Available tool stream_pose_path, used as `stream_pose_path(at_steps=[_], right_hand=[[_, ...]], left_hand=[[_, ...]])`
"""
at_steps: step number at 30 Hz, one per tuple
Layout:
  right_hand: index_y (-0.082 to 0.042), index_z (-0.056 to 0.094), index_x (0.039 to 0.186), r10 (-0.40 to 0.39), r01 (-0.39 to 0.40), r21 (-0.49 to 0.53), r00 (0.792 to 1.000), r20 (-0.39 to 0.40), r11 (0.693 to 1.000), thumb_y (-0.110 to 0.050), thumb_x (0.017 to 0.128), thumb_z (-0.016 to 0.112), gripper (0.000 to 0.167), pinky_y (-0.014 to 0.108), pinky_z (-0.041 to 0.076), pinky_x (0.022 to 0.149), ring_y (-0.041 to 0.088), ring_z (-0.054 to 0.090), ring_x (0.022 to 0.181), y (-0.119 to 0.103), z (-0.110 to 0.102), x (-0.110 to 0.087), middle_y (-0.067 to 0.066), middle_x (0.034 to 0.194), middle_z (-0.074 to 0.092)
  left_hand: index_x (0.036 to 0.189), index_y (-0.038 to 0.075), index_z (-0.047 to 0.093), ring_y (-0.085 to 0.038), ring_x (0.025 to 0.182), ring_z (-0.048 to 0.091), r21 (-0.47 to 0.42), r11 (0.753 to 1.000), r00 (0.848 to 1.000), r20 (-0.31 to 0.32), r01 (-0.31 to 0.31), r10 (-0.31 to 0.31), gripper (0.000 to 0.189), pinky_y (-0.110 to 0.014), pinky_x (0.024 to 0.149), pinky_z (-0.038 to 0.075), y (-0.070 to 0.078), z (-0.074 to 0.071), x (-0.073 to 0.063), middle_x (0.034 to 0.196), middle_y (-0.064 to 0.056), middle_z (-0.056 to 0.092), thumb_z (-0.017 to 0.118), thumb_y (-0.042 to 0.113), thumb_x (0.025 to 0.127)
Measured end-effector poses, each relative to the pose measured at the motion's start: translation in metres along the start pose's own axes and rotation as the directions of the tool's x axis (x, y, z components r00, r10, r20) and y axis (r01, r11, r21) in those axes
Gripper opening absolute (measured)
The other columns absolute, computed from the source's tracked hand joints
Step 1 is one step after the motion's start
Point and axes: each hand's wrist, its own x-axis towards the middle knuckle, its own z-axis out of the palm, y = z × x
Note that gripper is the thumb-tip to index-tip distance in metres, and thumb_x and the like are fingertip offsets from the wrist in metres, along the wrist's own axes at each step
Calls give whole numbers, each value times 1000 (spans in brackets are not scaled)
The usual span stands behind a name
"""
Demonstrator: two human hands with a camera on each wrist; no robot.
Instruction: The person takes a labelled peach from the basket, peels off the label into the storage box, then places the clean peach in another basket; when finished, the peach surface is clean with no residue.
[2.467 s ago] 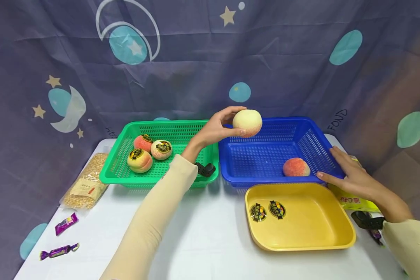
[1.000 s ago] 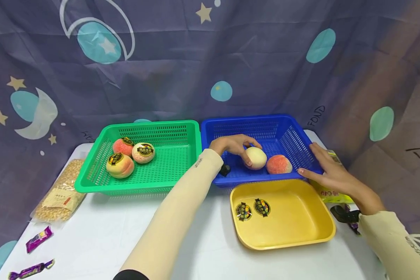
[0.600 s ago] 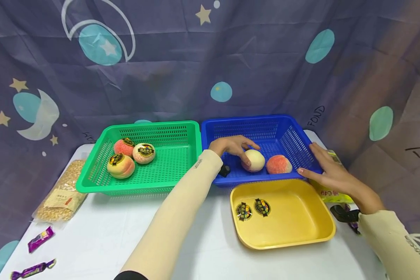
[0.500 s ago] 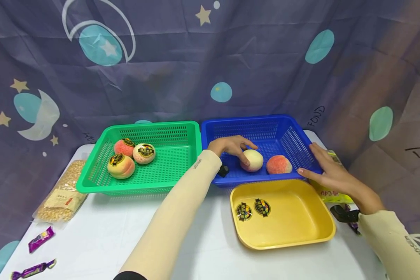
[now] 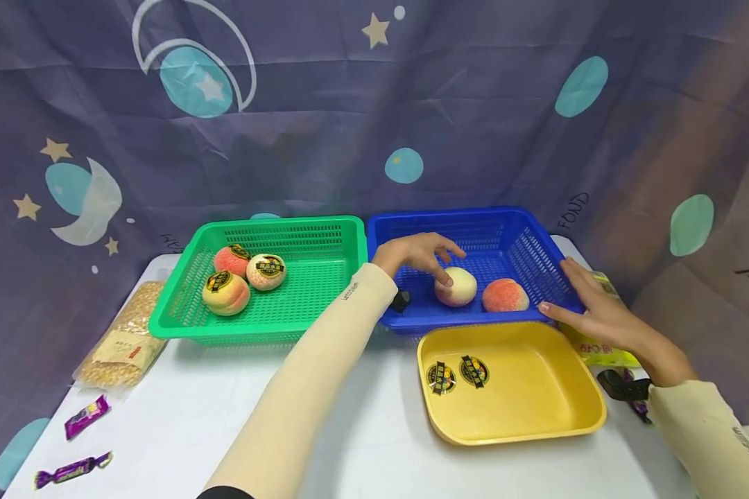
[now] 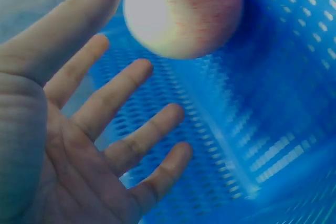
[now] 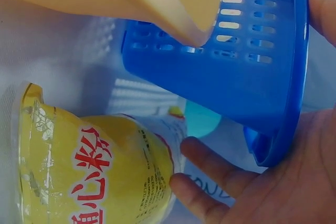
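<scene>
My left hand (image 5: 419, 254) is inside the blue basket (image 5: 406, 321), fingers spread and apart from the pale peach (image 5: 461, 287) in the left wrist view. In the head view its thumb overlaps that peach. A redder peach (image 5: 505, 296) lies beside it on the basket floor. At the basket's front right corner rests my right hand (image 5: 605, 320), its thumb on the front rim and its fingers straight along the outer right side. In the right wrist view the fingertips come close to a yellow food packet (image 7: 105, 166).
A green basket (image 5: 256, 331) on the left holds three peaches with black labels. In front of the blue basket stands a yellow tub (image 5: 512, 388) bearing two round stickers. A bag of corn kernels (image 5: 123, 346) and two purple-wrapped candies (image 5: 86, 417) lie at the left.
My left hand has lowered the pale peach into the blue basket, let go of it and lifted slightly away. My right hand has stayed at the basket corner. The head view has shifted a little.
</scene>
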Motion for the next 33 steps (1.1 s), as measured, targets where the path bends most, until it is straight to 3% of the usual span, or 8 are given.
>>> stream_pose_path(at_steps=[4,9,14,18,21,25,28,33], right_hand=[[-8,-14,162,0,0,5,1000,3,1000,-49,99,56,102,88,13,100,66,-1,146,1,2,0,24,167,-21],[-8,-15,162,-4,4,6,1000,0,1000,-49,99,56,103,88,11,102,66,-3,146,1,2,1,24,167,-22],[-7,-14,161,-16,16,7,1000,-7,1000,-48,99,56,102,87,8,103,65,-6,147,3,2,2,25,166,-22],[-7,-15,161,-13,13,8,1000,-7,1000,-48,99,56,103,88,8,102,65,-6,146,3,2,2,26,166,-22],[-6,-15,161,-11,11,10,1000,-5,1000,-48,99,56,103,88,8,102,66,-5,145,3,2,2,27,166,-22],[-4,-15,161,-10,10,2,1000,-1,1000,-48,99,56,104,87,7,103,65,-6,146,2,1,3,28,165,-21],[-3,-14,161,-11,11,-12,1000,-2,1000,-48,100,56,103,87,6,104,64,-7,146,1,1,4,29,165,-20],[-1,-12,161,-29,29,-22,1000,-12,999,-46,100,56,101,86,4,105,64,-7,146,-1,0,4,31,165,-19]], left_hand=[[148,28,54,-22,142,48,102,994,996,-70,-42,50,62,-40,115,43,12,-7,-19,148,-4,57,78,32,91],[147,27,55,-16,140,50,160,981,977,-168,-107,134,56,-34,114,43,20,-11,-57,148,4,58,73,36,94],[142,25,60,-14,140,50,179,973,937,-293,-142,191,49,-33,115,42,9,-11,-103,145,6,60,70,38,96],[140,27,62,-15,138,50,140,984,899,-409,-108,157,44,-39,117,39,-8,-9,-139,143,7,61,68,39,98],[138,29,63,-18,139,48,109,992,858,-502,-63,109,42,-44,118,36,-24,-6,-166,143,8,61,67,41,98],[136,30,64,-21,140,45,67,998,786,-617,-7,47,41,-47,115,38,-47,-1,-202,144,7,60,68,42,97],[135,28,65,-24,141,42,21,999,722,-691,38,-13,41,-51,112,41,-67,3,-229,147,5,57,69,41,96],[137,23,64,-34,151,30,-22,988,603,-791,151,-110,47,-66,119,21,-100,13,-274,154,-5,51,72,41,94]])
